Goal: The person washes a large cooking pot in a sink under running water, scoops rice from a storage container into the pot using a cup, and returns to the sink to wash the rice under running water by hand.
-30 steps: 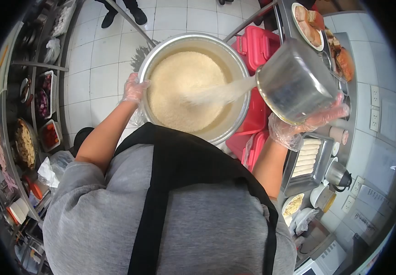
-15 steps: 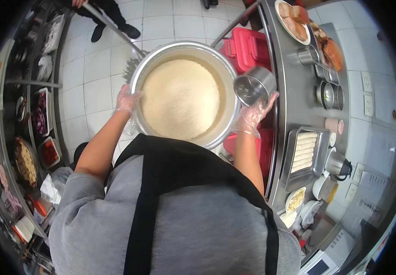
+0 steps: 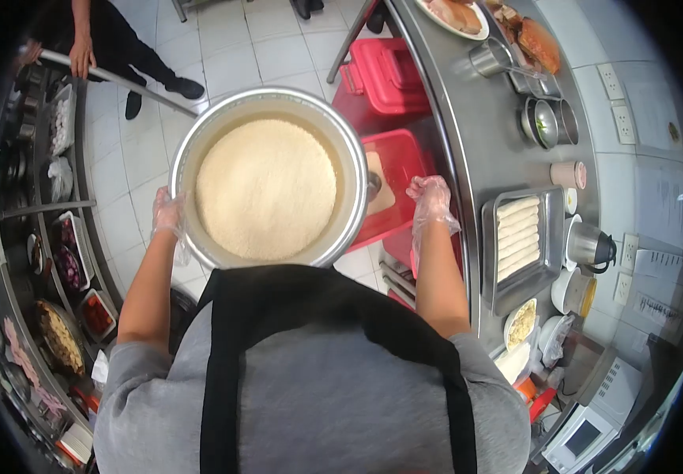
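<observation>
A large metal pot [image 3: 357, 209] stands before me, filled with pale dry grain [image 3: 266, 189] that looks like rice. My left hand [image 3: 169, 213], in a clear plastic glove, grips the pot's left rim. Right of the pot is an uncovered red bin [image 3: 400, 146] with similar pale grain inside. A metal cup [image 3: 373, 186] sits in that bin, mostly hidden behind the pot's rim. My right hand [image 3: 433, 201], gloved too, is beside the bin near the table edge. Its fingers are curled in, and nothing shows in them.
A steel table [image 3: 468, 158] on the right bears a tray of white rolls [image 3: 519, 237], metal cups and a kettle [image 3: 590, 241]. A lidded red bin [image 3: 389, 75] stands beyond the uncovered one. At the upper left, another person's hand [image 3: 82, 55] is by a metal bar.
The metal cup has left my right hand and is now in the uncovered red bin. The grain looks flatter. My view has shifted, so the pot appears further left.
</observation>
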{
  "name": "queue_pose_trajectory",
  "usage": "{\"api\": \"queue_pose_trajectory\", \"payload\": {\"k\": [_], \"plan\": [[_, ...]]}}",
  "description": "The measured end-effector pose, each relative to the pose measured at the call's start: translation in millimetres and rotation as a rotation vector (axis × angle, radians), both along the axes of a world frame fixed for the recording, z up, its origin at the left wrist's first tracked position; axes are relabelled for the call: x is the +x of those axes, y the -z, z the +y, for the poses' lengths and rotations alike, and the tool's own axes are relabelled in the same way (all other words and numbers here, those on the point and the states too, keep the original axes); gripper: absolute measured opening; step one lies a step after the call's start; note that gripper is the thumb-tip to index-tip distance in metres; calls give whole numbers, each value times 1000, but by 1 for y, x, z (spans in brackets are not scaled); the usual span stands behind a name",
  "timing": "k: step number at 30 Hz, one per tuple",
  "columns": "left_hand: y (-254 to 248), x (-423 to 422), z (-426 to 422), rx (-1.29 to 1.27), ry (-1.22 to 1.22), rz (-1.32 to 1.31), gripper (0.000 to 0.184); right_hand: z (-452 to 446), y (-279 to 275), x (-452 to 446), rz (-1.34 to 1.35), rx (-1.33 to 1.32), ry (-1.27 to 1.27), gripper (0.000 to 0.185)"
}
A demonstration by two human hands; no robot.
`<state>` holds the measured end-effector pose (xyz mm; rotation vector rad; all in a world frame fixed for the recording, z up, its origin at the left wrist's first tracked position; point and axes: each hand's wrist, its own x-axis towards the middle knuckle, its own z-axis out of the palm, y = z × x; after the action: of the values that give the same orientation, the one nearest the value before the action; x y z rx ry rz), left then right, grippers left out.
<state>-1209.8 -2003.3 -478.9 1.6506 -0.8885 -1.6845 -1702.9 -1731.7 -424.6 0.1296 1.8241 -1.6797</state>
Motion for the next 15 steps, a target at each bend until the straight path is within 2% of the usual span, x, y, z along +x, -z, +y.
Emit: {"api": "queue_pose_trajectory", "payload": {"k": [2,3,4,5,6,8,9,10,11,12,15], "plan": [[27,22,-1,-128,114,-204,31,-22,-51,30,111,41,48,10],[44,30,-7,-282,223,-491,30,-31,-56,30,195,120,20,10],[21,15,-4,-153,200,-397,29,-39,-57,26,292,190,-1,13],[23,9,-1,-177,164,-367,29,-46,-45,23,300,66,31,22],[29,8,-5,-186,137,-348,28,-42,-4,2,494,157,-48,30],[63,20,-22,-339,181,-494,24,-57,4,21,506,-124,-23,33],[75,32,-12,-385,223,-585,23,-43,27,11,413,108,-246,19],[59,34,9,-257,204,-491,24,-33,47,13,337,302,-413,16],[21,13,12,-158,171,-384,24,-30,57,18,278,432,-523,12],[-4,-5,4,-80,123,-266,25,-29,64,22,252,458,-558,10],[2,-9,3,-132,38,-206,26,-33,60,31,165,480,-608,13]]}}
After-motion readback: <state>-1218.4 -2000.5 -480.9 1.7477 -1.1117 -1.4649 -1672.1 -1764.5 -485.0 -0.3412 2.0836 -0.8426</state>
